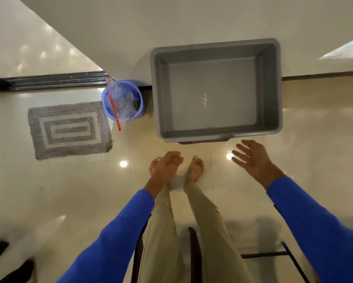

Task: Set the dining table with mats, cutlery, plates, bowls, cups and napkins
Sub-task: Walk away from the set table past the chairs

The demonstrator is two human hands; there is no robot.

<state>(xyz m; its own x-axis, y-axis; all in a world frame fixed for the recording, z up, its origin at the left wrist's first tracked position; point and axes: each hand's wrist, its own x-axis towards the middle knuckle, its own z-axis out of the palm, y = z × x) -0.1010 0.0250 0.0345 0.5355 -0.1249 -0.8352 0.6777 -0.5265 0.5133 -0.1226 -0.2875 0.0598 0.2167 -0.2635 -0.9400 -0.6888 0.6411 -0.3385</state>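
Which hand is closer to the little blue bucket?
Left. The left hand hangs below and right of the blue bucket, fingers curled. The right hand is farther right, spread open below the grey tub.

We see our own body from above. Our left hand point(167, 163) and right hand point(255, 160) are bare, with no rings, watch or gloves showing. Long bright blue sleeves of smooth fabric point(114, 237) cover both our arms down to the wrists, fitting fairly close. We wear light beige trousers point(208, 231) with a pressed crease down each leg. Our bare feet point(196, 169) have no shoes or socks.
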